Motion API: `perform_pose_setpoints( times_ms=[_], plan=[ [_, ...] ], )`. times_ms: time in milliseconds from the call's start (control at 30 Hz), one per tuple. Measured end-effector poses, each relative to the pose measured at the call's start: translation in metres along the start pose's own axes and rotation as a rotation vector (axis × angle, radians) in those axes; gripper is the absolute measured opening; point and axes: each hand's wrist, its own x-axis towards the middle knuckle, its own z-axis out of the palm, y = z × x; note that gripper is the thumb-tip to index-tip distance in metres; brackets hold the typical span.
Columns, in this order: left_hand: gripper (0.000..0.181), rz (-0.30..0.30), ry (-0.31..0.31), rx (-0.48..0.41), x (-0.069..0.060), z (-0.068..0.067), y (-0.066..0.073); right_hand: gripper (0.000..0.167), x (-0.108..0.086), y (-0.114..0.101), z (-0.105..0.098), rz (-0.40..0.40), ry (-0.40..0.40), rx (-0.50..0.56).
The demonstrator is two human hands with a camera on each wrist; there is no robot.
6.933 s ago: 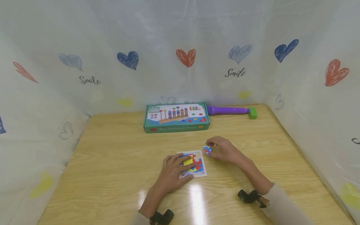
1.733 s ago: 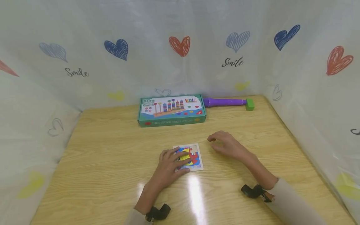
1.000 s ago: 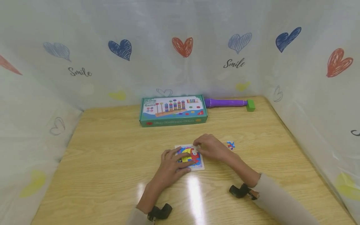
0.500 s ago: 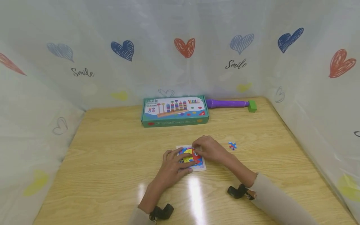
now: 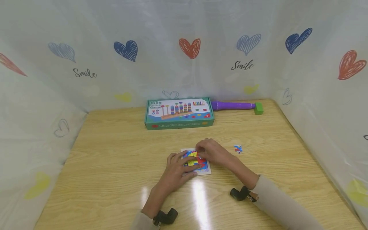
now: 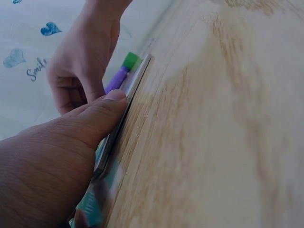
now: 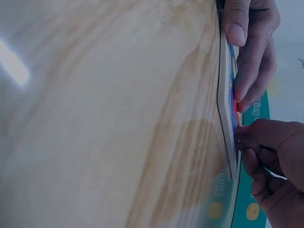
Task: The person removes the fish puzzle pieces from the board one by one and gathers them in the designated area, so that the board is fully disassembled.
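A small square jigsaw board (image 5: 205, 169) with a red, yellow and blue fish picture lies flat on the table. My left hand (image 5: 176, 169) rests on its left part, fingers spread over the picture; in the left wrist view its thumb (image 6: 111, 102) lies along the board's edge. At the board's upper right corner, my right hand (image 5: 214, 152) has curled fingers with the tips down on the picture. In the right wrist view its thumb and fingertips (image 7: 244, 135) touch the board; whether they pinch a piece is hidden. A loose blue and red puzzle piece (image 5: 238, 149) lies right of that hand.
Behind the board stands a green Ring Challenge Game box (image 5: 179, 115). To its right lies a purple stick-like handle (image 5: 234, 105), with a green block (image 5: 258, 108) at its end. White curtains with printed hearts enclose the wooden table (image 5: 115, 153) at the back and sides.
The right hand held the loose piece beside the board, set it down on the table to the right, then moved left onto the board's upper right corner. The left hand has stayed on the board.
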Motion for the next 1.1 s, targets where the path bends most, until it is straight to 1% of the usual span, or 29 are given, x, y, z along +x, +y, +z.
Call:
perform_pose_setpoints(
  times_ms=[167, 267, 433, 600, 767, 933, 1100],
  plan=[
    [0.031, -0.008, -0.002, -0.018, 0.0, -0.001, 0.0, 0.015, 0.001, 0.005, 0.003, 0.035, -0.013, 0.041],
    [0.03, -0.013, -0.003, -0.023, 0.0, -0.001, -0.001, 0.016, 0.001, 0.007, 0.004, 0.048, -0.007, 0.075],
    [0.031, -0.025, -0.017, -0.018, 0.0, 0.001, -0.002, 0.017, -0.001, 0.008, 0.001, 0.05, 0.009, 0.114],
    [0.031, -0.035, -0.018, -0.025, -0.001, 0.001, -0.001, 0.018, -0.001, 0.007, -0.002, 0.038, 0.03, 0.083],
    [0.031, -0.037, -0.011, -0.035, -0.001, -0.001, 0.001, 0.015, -0.003, 0.007, -0.01, 0.023, 0.059, 0.054],
    [0.03, -0.039, -0.001, -0.031, -0.003, -0.001, 0.002, 0.014, -0.008, 0.009, -0.018, 0.022, 0.078, 0.057],
    [0.03, -0.026, 0.005, -0.034, -0.001, -0.001, 0.0, 0.014, -0.014, 0.014, -0.026, 0.004, 0.126, 0.076]
  ],
)
